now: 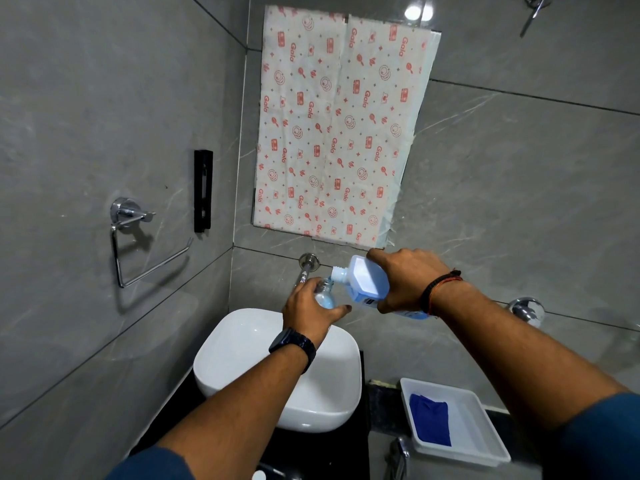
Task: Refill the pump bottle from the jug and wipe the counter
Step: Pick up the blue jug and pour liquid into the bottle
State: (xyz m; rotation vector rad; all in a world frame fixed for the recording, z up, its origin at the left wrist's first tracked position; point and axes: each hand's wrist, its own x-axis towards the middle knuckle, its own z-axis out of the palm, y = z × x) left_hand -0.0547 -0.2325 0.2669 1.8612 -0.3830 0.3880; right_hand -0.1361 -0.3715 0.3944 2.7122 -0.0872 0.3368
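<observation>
My left hand (309, 308) is wrapped around a small clear pump bottle (325, 293) with its top off, held above the white basin (242, 344). My right hand (405, 278) grips a jug of blue liquid (363, 282), tipped to the left. The jug's white neck rests at the small bottle's mouth, and pale blue liquid shows inside the bottle. A blue cloth (430, 423) lies in a white tray (485, 441) on the counter at lower right. The pump head is not clearly in view.
A chrome wall spout (306, 268) juts out just behind the bottle. On the left wall are a chrome towel ring (138, 251) and a black holder (203, 190). A patterned paper sheet (339, 126) covers the mirror. A dark counter (381, 400) lies beside the basin.
</observation>
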